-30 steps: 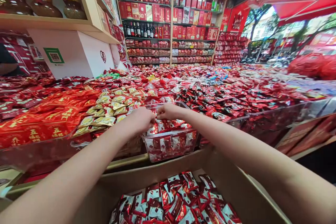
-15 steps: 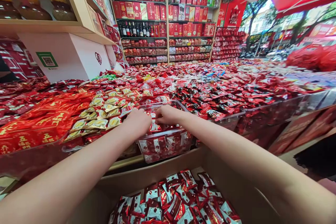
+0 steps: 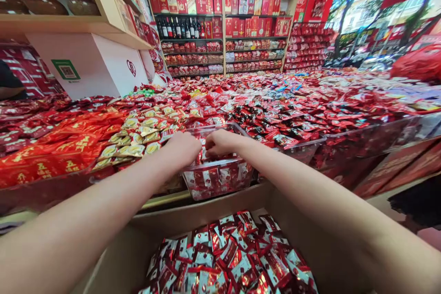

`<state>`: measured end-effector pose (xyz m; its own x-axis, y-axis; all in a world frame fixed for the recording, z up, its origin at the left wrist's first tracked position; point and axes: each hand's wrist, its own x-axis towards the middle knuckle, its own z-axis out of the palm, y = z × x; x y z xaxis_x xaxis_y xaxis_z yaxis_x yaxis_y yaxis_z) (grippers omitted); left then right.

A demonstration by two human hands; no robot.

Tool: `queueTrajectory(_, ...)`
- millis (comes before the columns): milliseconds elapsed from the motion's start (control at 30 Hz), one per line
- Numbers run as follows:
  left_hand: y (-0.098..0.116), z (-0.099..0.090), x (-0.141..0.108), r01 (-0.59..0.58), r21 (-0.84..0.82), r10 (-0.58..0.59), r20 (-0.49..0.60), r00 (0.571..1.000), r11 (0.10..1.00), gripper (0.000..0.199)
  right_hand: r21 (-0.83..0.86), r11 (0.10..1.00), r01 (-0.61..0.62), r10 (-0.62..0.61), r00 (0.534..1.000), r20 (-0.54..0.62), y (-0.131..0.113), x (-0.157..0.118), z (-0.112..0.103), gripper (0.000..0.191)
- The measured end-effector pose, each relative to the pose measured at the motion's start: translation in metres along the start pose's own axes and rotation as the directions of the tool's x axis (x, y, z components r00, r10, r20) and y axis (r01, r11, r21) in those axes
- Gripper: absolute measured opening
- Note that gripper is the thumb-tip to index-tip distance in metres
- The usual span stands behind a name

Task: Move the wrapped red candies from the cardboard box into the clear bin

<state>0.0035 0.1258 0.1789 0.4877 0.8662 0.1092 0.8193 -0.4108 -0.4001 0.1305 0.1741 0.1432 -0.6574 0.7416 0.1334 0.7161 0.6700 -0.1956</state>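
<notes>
A clear plastic bin point(image 3: 217, 180) holds red-and-white wrapped candies, which show through its front wall. Over its left side, my left hand point(image 3: 185, 147) is closed, back of the hand up and fingers curled down. My right hand point(image 3: 220, 142) is closed too, just beside it, with its fingers bent in over the candies. Whatever lies between the fingers of either hand is hidden. Below, an open cardboard box point(image 3: 220, 203) contains a pile of the same red-and-white candies point(image 3: 237, 257).
Gold-wrapped sweets point(image 3: 138, 135) and red packets with gold lettering point(image 3: 65, 151) fill the left of the display. Dark-red packets point(image 3: 272, 124) lie to the right in clear bins. Shelves point(image 3: 224, 18) of bottles and boxes stand behind. A dark sleeve point(image 3: 10, 80) shows far left.
The view has tilted down slightly, so the background sits higher and shifts a little right at the back. Both hands stay over the bin, with only small finger movement.
</notes>
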Motion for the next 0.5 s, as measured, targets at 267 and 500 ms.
queueTrajectory(267, 0.022, 0.028, -0.097, -0.248, -0.244, 0.181, -0.267, 0.947, 0.937, 0.035, 0.106, 0.992, 0.064, -0.003, 0.867, -0.498, 0.002, -0.004, -0.008, 0.036)
queueTrajectory(500, 0.048, 0.168, -0.185, 0.365, -0.703, 0.030, 0.481, 0.876, 0.610, 0.014, 0.186, 0.902, 0.389, -0.304, 0.881, -0.364, -0.079, -0.089, 0.021, 0.038)
